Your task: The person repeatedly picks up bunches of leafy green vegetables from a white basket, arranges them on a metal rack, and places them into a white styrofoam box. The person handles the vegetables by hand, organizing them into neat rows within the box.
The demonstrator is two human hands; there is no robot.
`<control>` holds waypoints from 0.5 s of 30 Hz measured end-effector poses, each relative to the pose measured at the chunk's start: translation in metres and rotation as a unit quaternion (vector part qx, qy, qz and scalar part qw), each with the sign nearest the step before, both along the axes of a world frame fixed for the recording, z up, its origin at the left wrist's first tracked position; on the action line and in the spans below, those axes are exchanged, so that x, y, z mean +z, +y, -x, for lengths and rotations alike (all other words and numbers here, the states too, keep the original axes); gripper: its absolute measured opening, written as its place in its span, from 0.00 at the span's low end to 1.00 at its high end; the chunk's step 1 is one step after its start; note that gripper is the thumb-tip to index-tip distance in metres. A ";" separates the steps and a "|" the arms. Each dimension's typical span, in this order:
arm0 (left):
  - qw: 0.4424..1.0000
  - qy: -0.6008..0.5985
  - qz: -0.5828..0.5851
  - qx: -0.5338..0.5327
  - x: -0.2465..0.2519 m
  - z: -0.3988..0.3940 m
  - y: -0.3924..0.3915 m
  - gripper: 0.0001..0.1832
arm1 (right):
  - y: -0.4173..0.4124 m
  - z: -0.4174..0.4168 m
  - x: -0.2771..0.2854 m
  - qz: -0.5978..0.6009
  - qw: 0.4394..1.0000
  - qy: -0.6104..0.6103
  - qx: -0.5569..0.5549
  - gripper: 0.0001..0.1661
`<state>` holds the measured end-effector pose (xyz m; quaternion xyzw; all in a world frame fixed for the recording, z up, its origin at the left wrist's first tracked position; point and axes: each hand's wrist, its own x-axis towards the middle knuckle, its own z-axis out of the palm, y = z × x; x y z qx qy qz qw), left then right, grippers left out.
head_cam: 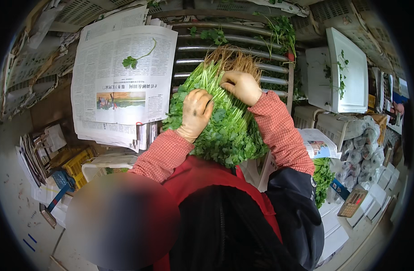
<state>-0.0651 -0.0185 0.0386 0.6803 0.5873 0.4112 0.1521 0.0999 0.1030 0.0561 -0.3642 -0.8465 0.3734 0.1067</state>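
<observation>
A big heap of coriander (224, 132), green leaves towards me and brown roots (235, 56) at the far end, lies on a rack of metal bars (193, 61). My left hand (195, 113), in a pale, stained glove, rests on the heap's left side with fingers curled; whether it grips any stems cannot be made out. My right hand (242, 87), gloved too, pinches coriander stems close below the roots. On the left, a single coriander sprig (134, 62) lies on a stack of newspapers (122, 78).
Loose coriander (281, 34) hangs over the rack's far right corner. To the right stand a white foam box (352, 71), a plastic crate (329, 127) and bundled clear plastic bags (362, 152). A calculator (352, 202) sits lower right. A yellow crate (79, 166) is at the left.
</observation>
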 end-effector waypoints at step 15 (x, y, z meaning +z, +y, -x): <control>0.985 0.135 0.096 0.051 -0.009 0.035 0.020 0.27 | -0.068 -0.137 -0.055 0.119 0.908 -0.038 -0.399 0.24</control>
